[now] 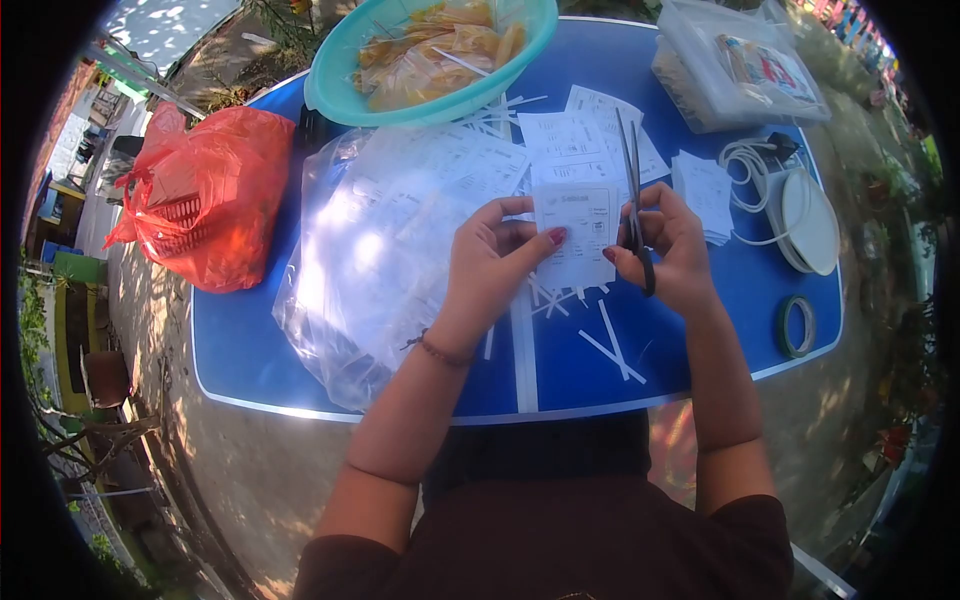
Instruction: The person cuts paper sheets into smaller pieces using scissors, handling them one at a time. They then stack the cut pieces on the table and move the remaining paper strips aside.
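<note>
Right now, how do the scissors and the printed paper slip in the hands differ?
Colour: the scissors are dark; the printed paper slip is white with dark print. Shape: the scissors are long and narrow, the printed paper slip a broader rectangle. Hold: the right hand has the scissors, the left hand the printed paper slip. Both are held above the blue table.

Outdoors in bright daylight, a blue worktop [240,345] with a pale rim fills the centre. Around it, grey-brown ground [275,490] is dappled with sunlight and shade. Leafy plants [288,45] show at eleven o'clock, dark branches [120,428] at eight. Greenery [890,250] at three o'clock is blurred.
</note>
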### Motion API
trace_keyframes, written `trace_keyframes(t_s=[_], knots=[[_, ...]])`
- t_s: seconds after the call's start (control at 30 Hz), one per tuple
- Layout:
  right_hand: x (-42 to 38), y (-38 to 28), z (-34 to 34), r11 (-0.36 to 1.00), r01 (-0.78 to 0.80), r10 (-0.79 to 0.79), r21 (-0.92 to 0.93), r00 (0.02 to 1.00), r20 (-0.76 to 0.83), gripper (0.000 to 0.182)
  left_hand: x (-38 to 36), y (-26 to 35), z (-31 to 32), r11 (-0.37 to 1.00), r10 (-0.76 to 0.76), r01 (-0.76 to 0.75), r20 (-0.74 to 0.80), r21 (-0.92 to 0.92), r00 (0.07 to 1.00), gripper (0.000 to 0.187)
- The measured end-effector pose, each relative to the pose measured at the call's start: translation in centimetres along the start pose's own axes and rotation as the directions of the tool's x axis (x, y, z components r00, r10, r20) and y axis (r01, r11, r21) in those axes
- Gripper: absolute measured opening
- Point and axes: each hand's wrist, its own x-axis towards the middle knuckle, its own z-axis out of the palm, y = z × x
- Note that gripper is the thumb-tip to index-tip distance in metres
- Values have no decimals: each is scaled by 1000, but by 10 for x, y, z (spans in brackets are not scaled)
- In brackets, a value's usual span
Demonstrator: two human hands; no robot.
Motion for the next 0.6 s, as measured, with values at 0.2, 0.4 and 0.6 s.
trace_keyframes(t_s=[0.2, 0.4, 0.6], knots=[[2, 3, 0, 1000, -11, 10, -11, 995, -101, 43, 2, -4, -1, 996, 84, -84, -19, 5, 996, 33], [3, 5, 3, 994, 96, -103, -42, 976, -194, 43, 1, -6, 3, 988, 139, -137, -24, 74, 990, 31], [3, 3, -7, 992, 122, -109, 29, 953, -283, 42, 1, -3, 19, 967, 189, -183, -15, 178, 982, 35]])
